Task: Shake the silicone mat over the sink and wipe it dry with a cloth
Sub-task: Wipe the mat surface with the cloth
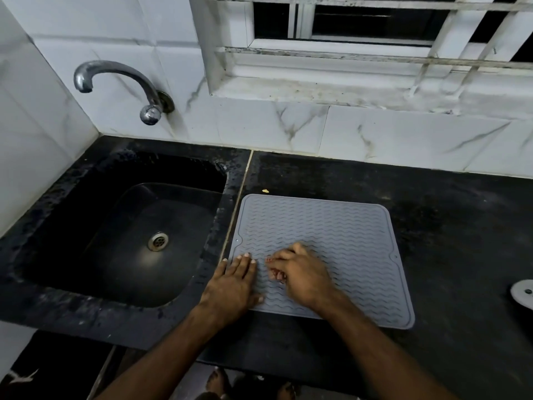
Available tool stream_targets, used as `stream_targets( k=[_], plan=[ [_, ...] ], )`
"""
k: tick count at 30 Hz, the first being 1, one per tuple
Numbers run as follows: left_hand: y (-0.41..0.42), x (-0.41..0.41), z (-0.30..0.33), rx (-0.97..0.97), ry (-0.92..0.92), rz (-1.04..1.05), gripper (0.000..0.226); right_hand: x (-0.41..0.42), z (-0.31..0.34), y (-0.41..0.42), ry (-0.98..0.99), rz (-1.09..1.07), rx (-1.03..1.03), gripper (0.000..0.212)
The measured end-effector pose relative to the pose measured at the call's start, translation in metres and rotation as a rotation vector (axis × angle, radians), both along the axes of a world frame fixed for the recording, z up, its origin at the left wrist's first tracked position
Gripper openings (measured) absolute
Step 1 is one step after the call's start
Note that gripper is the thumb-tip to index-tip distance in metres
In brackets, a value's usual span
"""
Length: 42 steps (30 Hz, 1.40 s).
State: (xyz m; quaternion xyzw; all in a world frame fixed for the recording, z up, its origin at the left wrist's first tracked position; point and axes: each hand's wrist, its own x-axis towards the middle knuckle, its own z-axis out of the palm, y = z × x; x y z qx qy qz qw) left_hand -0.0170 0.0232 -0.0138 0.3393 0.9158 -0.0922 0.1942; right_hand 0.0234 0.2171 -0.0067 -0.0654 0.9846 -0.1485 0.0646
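Grey ribbed silicone mat (323, 255) lies flat on the black stone counter (432, 203), just right of the sink (129, 226); left hand (233, 284) flat, right hand (300, 275) curled, neither gripping, likely seeking an edge.

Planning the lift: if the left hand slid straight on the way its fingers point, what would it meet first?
The left hand lies flat on the silicone mat's left edge, fingers pointing away toward the wall. It would likely just cross mat, then bare counter, reaching the tiled wall first; depth is uncertain.
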Motion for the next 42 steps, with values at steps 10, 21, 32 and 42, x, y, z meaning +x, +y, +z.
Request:
stream_targets(
  k=[10, 21, 32, 42],
  plan=[
    [-0.014, -0.001, -0.015, 0.068, 0.011, -0.002, 0.081, -0.01, 0.021, 0.007, -0.068, -0.05, 0.036, 0.03],
    [-0.009, -0.006, -0.003, -0.01, -0.047, 0.006, 0.09, 0.001, 0.013, 0.009, -0.172, -0.105, 0.111, 0.039],
    [-0.011, -0.012, 0.0, -0.043, -0.103, 0.034, 0.091, -0.001, 0.005, -0.021, -0.077, -0.119, 0.125, 0.041],
    [-0.004, -0.013, 0.001, -0.115, -0.057, 0.032, 0.093, -0.022, 0.025, -0.029, -0.111, -0.068, 0.044, 0.037]
  ],
)
